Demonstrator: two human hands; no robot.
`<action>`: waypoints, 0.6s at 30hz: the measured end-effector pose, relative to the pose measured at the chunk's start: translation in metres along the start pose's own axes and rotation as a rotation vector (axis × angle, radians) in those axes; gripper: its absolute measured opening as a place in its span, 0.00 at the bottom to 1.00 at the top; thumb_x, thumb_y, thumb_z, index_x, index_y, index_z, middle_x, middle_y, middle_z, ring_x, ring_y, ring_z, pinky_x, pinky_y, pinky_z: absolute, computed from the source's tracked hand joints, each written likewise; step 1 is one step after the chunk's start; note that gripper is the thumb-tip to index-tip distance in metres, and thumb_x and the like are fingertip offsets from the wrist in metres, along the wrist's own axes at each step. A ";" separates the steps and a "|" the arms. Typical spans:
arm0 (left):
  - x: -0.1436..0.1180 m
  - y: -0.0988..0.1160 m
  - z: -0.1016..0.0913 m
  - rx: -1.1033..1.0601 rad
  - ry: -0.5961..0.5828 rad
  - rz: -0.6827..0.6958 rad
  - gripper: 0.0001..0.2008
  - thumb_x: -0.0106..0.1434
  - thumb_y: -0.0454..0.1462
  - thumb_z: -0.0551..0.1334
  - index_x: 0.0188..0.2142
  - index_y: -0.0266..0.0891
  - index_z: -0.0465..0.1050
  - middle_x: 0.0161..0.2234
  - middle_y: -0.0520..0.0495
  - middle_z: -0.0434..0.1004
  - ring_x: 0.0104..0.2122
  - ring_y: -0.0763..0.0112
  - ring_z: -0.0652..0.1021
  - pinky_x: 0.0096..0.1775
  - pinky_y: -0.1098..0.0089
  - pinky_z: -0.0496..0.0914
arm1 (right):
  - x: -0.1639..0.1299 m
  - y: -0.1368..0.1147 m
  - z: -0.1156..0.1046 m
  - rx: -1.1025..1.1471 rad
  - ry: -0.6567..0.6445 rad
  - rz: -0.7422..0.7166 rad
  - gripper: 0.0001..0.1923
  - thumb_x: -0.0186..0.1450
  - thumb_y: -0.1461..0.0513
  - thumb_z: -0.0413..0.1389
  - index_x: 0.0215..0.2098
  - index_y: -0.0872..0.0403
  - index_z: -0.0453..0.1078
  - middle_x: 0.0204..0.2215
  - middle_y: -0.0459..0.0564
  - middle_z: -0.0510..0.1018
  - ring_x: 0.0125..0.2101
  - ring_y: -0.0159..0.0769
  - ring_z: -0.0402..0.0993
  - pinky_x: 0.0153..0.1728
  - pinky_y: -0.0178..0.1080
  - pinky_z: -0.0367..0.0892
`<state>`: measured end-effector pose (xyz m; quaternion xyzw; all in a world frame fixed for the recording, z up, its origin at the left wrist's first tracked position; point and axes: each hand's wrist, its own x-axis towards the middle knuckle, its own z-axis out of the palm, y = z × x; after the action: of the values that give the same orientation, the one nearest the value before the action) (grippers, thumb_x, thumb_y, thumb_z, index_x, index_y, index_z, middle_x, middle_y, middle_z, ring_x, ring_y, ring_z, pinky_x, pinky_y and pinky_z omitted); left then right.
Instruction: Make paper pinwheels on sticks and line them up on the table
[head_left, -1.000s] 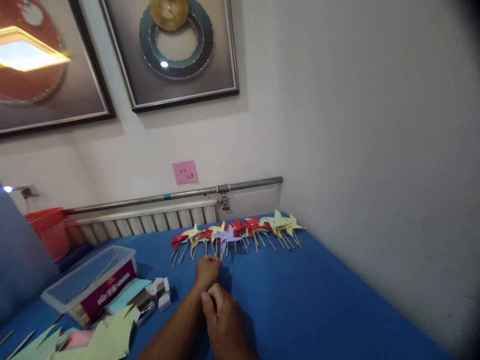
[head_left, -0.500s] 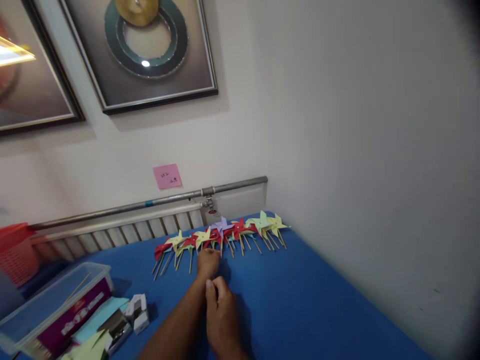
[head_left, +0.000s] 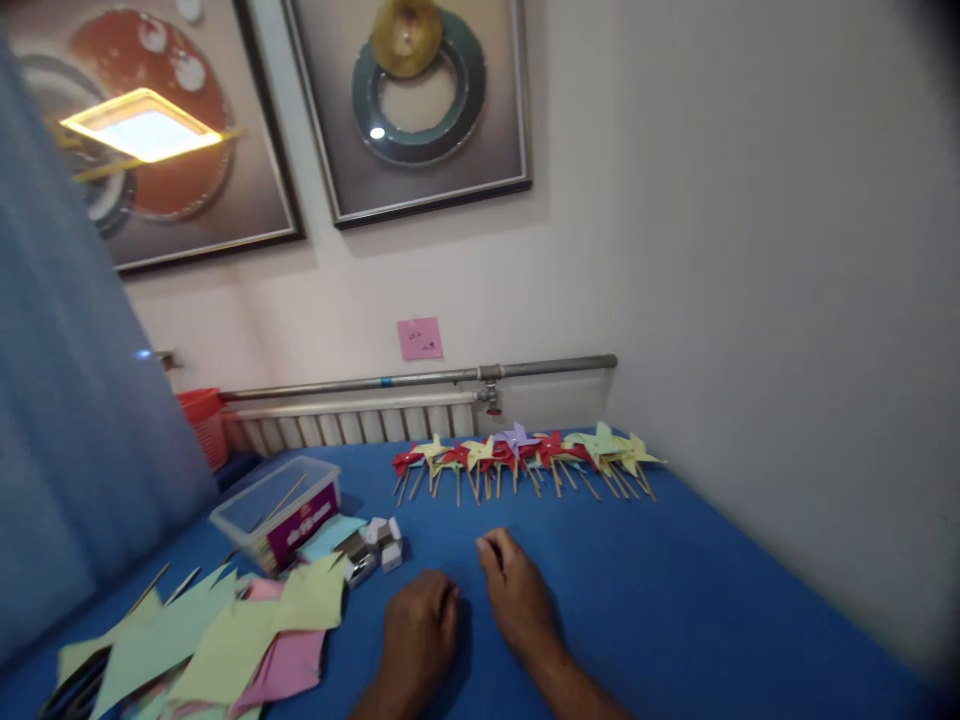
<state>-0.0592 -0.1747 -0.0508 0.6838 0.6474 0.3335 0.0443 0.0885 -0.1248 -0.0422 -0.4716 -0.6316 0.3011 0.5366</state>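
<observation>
My left hand (head_left: 420,632) rests low over the blue table (head_left: 675,600), its fingers curled in and nothing showing in them. Just to its right, my right hand (head_left: 519,592) is also loosely closed, thumb against the bent fingers, with no object visible. The two hands are apart. Beyond them, a row of paper pinwheels (head_left: 517,450) in red, yellow, green and purple lies on the table, their sticks pointing toward me. Nearest my left hand are small open boxes (head_left: 386,543) and a heap of cut paper pieces (head_left: 232,640).
A clear plastic box (head_left: 304,530) with a purple label holds a few sticks. Dark scissor handles (head_left: 75,685) poke out beside the paper. A blue curtain (head_left: 82,380) hangs at left, near a red basket (head_left: 206,425). A radiator (head_left: 360,422) and pipe line the back wall.
My left hand has drawn back from the pinwheels toward me and no longer crosses my right hand. The view has swung left, bringing the paper heap and curtain into sight.
</observation>
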 end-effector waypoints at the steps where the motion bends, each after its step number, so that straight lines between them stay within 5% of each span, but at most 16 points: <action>1: -0.002 -0.002 -0.003 0.039 0.014 0.015 0.13 0.69 0.33 0.55 0.33 0.41 0.77 0.33 0.44 0.81 0.35 0.65 0.79 0.39 0.68 0.66 | -0.001 -0.001 0.000 -0.001 -0.009 -0.005 0.15 0.68 0.49 0.52 0.30 0.47 0.70 0.26 0.47 0.81 0.29 0.40 0.75 0.33 0.39 0.62; 12: 0.012 -0.011 -0.020 0.152 -0.043 0.029 0.11 0.68 0.33 0.57 0.38 0.38 0.79 0.38 0.39 0.83 0.38 0.60 0.81 0.38 0.65 0.65 | -0.006 0.010 0.014 -0.165 -0.175 -0.131 0.15 0.66 0.52 0.56 0.46 0.50 0.76 0.42 0.55 0.84 0.45 0.49 0.80 0.49 0.47 0.71; 18: 0.013 -0.012 -0.022 0.166 -0.060 0.028 0.10 0.69 0.34 0.57 0.39 0.38 0.79 0.39 0.39 0.83 0.38 0.60 0.81 0.38 0.65 0.65 | -0.003 0.035 0.022 -0.487 -0.175 -0.334 0.29 0.68 0.52 0.54 0.66 0.48 0.67 0.65 0.58 0.72 0.66 0.54 0.65 0.65 0.58 0.60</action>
<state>-0.0812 -0.1695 -0.0346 0.7039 0.6616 0.2585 0.0022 0.0770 -0.1115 -0.0799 -0.4483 -0.7977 0.0880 0.3936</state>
